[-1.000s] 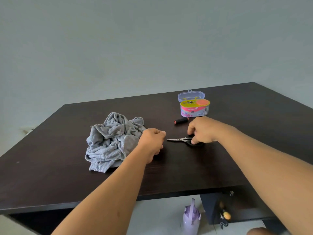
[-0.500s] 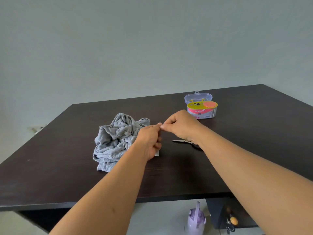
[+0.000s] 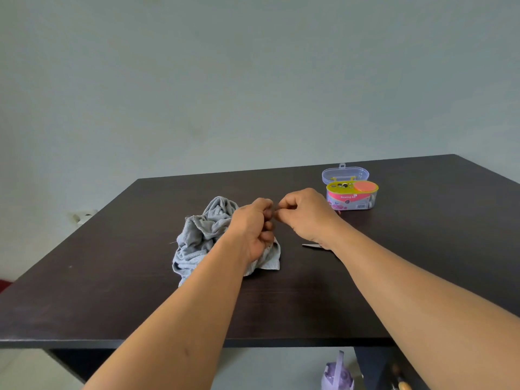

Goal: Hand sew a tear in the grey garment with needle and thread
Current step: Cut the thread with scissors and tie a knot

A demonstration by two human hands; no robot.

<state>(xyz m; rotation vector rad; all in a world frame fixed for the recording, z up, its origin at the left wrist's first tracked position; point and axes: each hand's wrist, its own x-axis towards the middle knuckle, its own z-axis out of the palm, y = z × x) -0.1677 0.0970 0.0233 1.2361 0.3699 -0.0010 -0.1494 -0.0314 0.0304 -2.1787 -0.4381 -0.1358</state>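
Observation:
The crumpled grey garment (image 3: pixel 202 235) lies on the dark table (image 3: pixel 422 263), left of centre. My left hand (image 3: pixel 253 223) hovers over the garment's right side, fingers curled shut. My right hand (image 3: pixel 306 215) is beside it, thumb and forefinger pinched. The fingertips of both hands meet at a tiny dark strand that looks like thread. No needle can be made out. Small scissors (image 3: pixel 312 245) lie on the table under my right wrist, only the blade tip showing.
An open sewing kit box (image 3: pixel 351 197) with a yellow and orange insert stands at the back right, with its clear lid (image 3: pixel 344 174) behind it. A red spool end (image 3: pixel 339 213) peeks out behind my right hand. A purple object (image 3: pixel 336 375) sits on the floor below the table edge.
My right hand let go of the scissors and moved left to meet my left hand. Both hands have risen slightly over the garment's edge, fingertips together.

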